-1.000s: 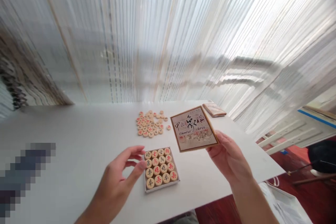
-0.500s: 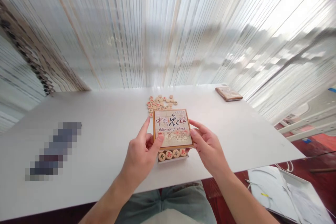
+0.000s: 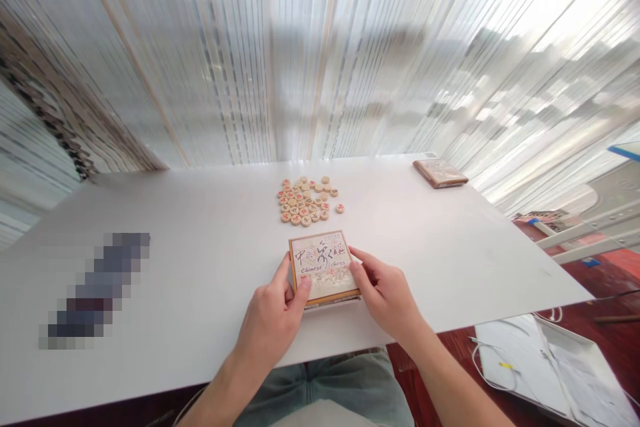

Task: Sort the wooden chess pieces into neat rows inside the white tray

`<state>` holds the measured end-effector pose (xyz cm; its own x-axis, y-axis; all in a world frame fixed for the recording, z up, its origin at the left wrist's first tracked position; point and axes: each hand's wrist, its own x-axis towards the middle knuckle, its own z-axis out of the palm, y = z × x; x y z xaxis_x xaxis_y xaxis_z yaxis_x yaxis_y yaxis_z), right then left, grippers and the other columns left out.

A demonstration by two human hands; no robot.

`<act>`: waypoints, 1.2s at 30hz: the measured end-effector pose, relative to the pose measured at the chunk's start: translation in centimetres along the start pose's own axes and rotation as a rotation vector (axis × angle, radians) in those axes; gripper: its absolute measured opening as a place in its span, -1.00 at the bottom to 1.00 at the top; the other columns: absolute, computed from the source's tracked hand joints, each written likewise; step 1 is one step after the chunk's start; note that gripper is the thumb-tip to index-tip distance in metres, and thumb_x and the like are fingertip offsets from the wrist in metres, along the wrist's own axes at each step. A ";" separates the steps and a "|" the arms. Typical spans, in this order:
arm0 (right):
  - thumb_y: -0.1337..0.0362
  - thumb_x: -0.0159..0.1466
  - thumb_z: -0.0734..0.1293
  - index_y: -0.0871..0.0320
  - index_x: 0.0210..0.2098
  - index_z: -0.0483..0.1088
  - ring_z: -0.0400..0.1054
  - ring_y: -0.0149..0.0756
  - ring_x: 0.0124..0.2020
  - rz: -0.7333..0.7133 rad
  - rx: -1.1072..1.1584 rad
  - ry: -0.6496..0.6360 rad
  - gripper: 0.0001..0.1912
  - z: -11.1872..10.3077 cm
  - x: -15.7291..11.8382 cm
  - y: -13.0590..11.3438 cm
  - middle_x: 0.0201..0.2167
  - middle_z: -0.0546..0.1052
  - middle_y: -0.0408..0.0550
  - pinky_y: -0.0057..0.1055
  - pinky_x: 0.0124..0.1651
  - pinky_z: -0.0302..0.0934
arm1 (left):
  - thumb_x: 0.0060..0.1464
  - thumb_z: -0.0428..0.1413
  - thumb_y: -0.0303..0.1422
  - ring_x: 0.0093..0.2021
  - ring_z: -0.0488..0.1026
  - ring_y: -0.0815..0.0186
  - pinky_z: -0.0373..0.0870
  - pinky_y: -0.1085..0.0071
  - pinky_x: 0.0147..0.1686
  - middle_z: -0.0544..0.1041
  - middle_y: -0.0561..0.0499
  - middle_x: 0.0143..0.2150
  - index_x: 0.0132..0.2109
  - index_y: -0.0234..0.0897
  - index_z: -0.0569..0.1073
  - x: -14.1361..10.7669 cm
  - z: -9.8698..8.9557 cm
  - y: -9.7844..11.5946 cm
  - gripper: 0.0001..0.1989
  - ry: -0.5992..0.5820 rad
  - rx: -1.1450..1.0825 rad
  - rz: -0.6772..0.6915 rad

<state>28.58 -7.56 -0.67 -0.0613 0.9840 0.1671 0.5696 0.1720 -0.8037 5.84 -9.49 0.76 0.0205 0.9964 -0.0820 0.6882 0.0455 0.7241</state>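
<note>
A square lid [image 3: 326, 270] printed "Chinese chess" lies over its box [image 3: 333, 305], whose pale lower edge shows along the near side. My left hand [image 3: 273, 310] grips the lid's left edge, thumb on top. On the opposite edge, my right hand [image 3: 387, 293] holds it with the thumb on the upper face and the index finger along the side. Round wooden chess pieces [image 3: 303, 203] with red and black characters lie in a loose group beyond the box. One piece [image 3: 340, 208] sits a little apart at their right. The pieces inside the box are hidden under the lid.
Another flat printed box [image 3: 440, 173] rests at the table's far right corner. A pixelated dark item [image 3: 97, 290] lies on the left of the white table [image 3: 200, 260]. Curtains hang behind the far edge. White cables and an open white case [image 3: 565, 363] are below right.
Both hands have lowered the lid toward me onto the box, covering the row of chess pieces that showed at its near side. The loose pieces beyond are now fully in view.
</note>
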 end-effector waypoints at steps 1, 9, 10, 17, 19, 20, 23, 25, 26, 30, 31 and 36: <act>0.08 0.51 0.20 0.27 0.25 0.54 0.38 -0.29 -0.51 0.003 -0.005 0.001 -0.47 0.0 0.0 0.1 -0.46 0.62 -0.07 -0.38 -0.39 0.24 | 0.41 -0.05 -0.02 -0.50 0.45 0.20 0.29 0.36 -0.43 0.41 0.14 -0.56 0.52 -0.37 0.23 0.0 0.1 0.1 -0.27 -0.004 0.011 -0.007; 0.09 0.54 0.18 0.24 0.28 0.50 0.46 -0.21 -0.43 0.027 -0.026 -0.052 -0.48 0.0 -0.5 0.5 -0.31 0.70 0.03 -0.33 -0.30 0.30 | 0.41 -0.06 -0.02 -0.43 0.52 0.15 0.32 0.32 -0.38 0.48 0.09 -0.51 0.51 -0.42 0.25 -0.4 0.3 0.3 -0.27 -0.001 0.066 -0.030; 0.09 0.54 0.17 0.25 0.28 0.50 0.46 -0.21 -0.43 0.022 -0.031 -0.058 -0.48 0.0 -0.5 0.5 -0.29 0.70 0.04 -0.32 -0.29 0.31 | 0.41 -0.06 -0.02 -0.43 0.52 0.15 0.32 0.32 -0.37 0.49 0.09 -0.51 0.51 -0.42 0.25 -0.5 0.3 0.2 -0.27 -0.001 0.070 -0.033; 0.09 0.54 0.17 0.27 0.28 0.48 0.51 -0.18 -0.37 0.002 -0.058 -0.091 -0.48 -0.2 -0.5 0.3 -0.28 0.70 0.06 -0.29 -0.23 0.34 | 0.41 -0.07 -0.03 -0.42 0.52 0.12 0.29 0.29 -0.35 0.49 0.08 -0.52 0.52 -0.42 0.24 -0.5 0.2 0.4 -0.27 -0.028 0.089 -0.061; 0.08 0.54 0.17 0.28 0.27 0.48 0.52 -0.16 -0.37 0.003 -0.074 -0.090 -0.48 -0.3 -0.5 0.3 -0.32 0.68 0.05 -0.28 -0.23 0.34 | 0.41 -0.07 -0.03 -0.41 0.54 0.11 0.28 0.29 -0.35 0.53 0.06 -0.50 0.51 -0.41 0.25 -0.4 0.2 0.6 -0.27 -0.040 0.111 -0.069; 0.08 0.54 0.16 0.28 0.26 0.48 0.52 -0.16 -0.37 0.003 -0.083 -0.089 -0.48 -0.3 -0.5 0.3 -0.34 0.68 0.04 -0.28 -0.24 0.34 | 0.41 -0.07 -0.04 -0.40 0.55 0.11 0.27 0.29 -0.35 0.55 0.05 -0.49 0.51 -0.40 0.25 -0.4 0.2 0.7 -0.28 -0.046 0.123 -0.073; 0.09 0.54 0.17 0.26 0.25 0.49 0.51 -0.17 -0.40 0.005 -0.108 -0.089 -0.50 -0.4 -0.6 0.3 -0.37 0.66 0.01 -0.29 -0.28 0.33 | 0.42 -0.09 -0.06 -0.38 0.58 0.10 0.27 0.30 -0.35 0.60 0.01 -0.44 0.51 -0.36 0.25 -0.4 0.2 0.8 -0.31 -0.058 0.164 -0.073; 0.09 0.53 0.18 0.25 0.23 0.50 0.51 -0.18 -0.42 0.009 -0.122 -0.097 -0.51 -0.5 -0.6 0.3 -0.37 0.66 0.01 -0.29 -0.30 0.32 | 0.43 -0.10 -0.07 -0.36 0.59 0.09 0.28 0.29 -0.34 0.63 -0.01 -0.40 0.52 -0.36 0.25 -0.4 0.1 0.8 -0.31 -0.062 0.193 -0.069; 0.09 0.53 0.19 0.24 0.23 0.50 0.51 -0.17 -0.41 0.012 -0.123 -0.105 -0.52 -0.6 -0.6 0.2 -0.37 0.66 0.01 -0.30 -0.30 0.32 | 0.43 -0.10 -0.06 -0.35 0.60 0.09 0.29 0.29 -0.33 0.64 -0.03 -0.38 0.52 -0.37 0.24 -0.4 0.1 0.8 -0.31 -0.063 0.210 -0.065; 0.09 0.52 0.21 0.21 0.28 0.47 0.50 -0.16 -0.37 0.032 -0.102 -0.142 -0.52 -0.6 -0.7 0.0 -0.34 0.65 0.00 -0.26 -0.25 0.31 | 0.43 -0.11 -0.07 -0.34 0.61 0.08 0.31 0.28 -0.31 0.66 -0.06 -0.36 0.51 -0.39 0.26 -0.4 0.2 0.6 -0.32 -0.075 0.290 -0.070; 0.08 0.51 0.22 0.20 0.28 0.48 0.50 -0.14 -0.35 0.043 -0.096 -0.145 -0.51 -0.7 -0.7 0.0 -0.32 0.65 0.02 -0.25 -0.23 0.31 | 0.43 -0.11 -0.07 -0.34 0.61 0.08 0.31 0.28 -0.31 0.66 -0.06 -0.36 0.49 -0.38 0.29 -0.4 0.2 0.5 -0.33 -0.079 0.306 -0.075; 0.02 0.43 0.34 0.16 0.12 0.58 0.47 -0.15 -0.34 0.150 -0.032 -0.185 -0.56 -1.0 -0.1 0.4 -0.26 0.66 0.05 -0.23 -0.21 0.32 | 0.41 -0.07 -0.03 -0.34 0.63 0.07 0.31 0.30 -0.33 0.64 -0.01 -0.43 0.46 -0.34 0.35 -0.2 0.1 0.3 -0.34 -0.068 0.365 -0.105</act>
<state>29.64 -7.61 -0.40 -0.1215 0.9906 -0.0630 0.6088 0.0242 -0.7929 6.14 -9.73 0.93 -0.0244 0.9801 -0.1972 0.9018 0.1067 0.4187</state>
